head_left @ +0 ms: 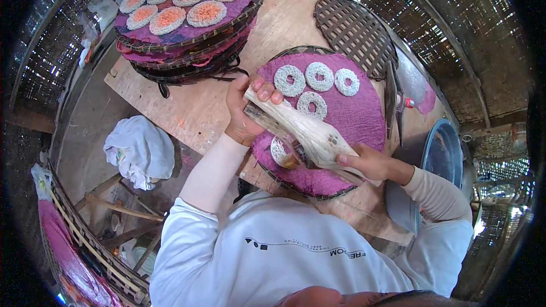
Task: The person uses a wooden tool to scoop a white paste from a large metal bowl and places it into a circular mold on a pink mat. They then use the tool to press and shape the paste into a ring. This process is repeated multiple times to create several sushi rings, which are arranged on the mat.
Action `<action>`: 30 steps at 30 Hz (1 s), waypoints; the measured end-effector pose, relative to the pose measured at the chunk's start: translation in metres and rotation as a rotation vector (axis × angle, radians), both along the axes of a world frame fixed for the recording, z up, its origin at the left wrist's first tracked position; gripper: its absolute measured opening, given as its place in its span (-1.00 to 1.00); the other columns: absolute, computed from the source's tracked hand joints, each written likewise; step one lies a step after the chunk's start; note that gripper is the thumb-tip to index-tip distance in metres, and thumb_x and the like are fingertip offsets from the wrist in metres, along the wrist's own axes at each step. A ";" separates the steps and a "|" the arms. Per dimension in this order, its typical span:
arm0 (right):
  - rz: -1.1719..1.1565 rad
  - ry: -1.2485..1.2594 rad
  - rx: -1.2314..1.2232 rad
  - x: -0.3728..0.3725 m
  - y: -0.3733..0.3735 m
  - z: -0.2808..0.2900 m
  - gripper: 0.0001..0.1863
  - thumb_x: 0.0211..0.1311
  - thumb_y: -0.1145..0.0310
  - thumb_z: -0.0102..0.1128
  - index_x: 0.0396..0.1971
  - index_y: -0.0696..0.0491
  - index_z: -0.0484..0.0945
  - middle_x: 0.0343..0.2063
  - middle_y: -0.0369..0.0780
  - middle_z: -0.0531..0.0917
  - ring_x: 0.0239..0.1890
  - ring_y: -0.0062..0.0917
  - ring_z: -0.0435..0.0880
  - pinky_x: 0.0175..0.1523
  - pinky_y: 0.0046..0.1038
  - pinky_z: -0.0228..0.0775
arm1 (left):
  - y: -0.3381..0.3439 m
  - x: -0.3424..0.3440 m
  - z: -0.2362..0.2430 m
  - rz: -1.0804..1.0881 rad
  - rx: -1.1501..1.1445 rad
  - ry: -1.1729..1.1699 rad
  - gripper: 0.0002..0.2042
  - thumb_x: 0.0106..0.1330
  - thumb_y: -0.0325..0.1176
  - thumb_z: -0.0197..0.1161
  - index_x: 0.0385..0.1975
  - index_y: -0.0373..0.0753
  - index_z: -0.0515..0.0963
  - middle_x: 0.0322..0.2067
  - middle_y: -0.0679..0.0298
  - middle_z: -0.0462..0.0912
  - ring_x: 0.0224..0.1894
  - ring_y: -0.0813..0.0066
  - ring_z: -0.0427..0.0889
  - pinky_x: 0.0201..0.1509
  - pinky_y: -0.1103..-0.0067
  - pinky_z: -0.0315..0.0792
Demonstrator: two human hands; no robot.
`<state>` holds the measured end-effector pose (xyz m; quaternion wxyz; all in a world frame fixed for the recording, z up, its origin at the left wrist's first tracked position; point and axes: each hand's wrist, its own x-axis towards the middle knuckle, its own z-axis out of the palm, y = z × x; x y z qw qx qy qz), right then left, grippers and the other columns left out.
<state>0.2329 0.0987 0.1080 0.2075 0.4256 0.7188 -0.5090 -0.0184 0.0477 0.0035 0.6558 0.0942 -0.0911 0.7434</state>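
Note:
A pale wooden hand press (304, 126) with long handles is held in both hands above a round tray lined with purple cloth (352, 116). My left hand (245, 108) is closed around its far-left end. My right hand (372, 164) grips the near-right end, thumb on top. Beneath the press, an amber-coloured part (289, 161) shows beside a white stringy disc (278, 150), mostly hidden by the tool. Several white noodle rings (289, 81) with open centres lie on the cloth farther off.
At the back left, stacked round trays (187, 40) carry white discs with orange centres (168, 20). An open-weave round rack (355, 31) leans at the back right. A blue-grey tub (438, 153) stands right of the plywood table (185, 111). White cloth (139, 150) hangs bunched at left.

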 end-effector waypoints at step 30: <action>-0.053 0.026 0.209 -0.001 -0.022 0.018 -0.32 -0.04 -0.24 0.07 -0.56 0.24 0.56 -0.75 -0.24 0.49 -0.68 -0.59 0.43 -0.56 -0.46 0.27 | -0.003 -0.018 0.008 -0.123 0.132 0.200 -0.43 0.16 0.15 -0.08 -0.05 -0.23 0.33 -0.32 0.21 0.40 -0.15 0.22 0.36 -0.03 0.35 0.24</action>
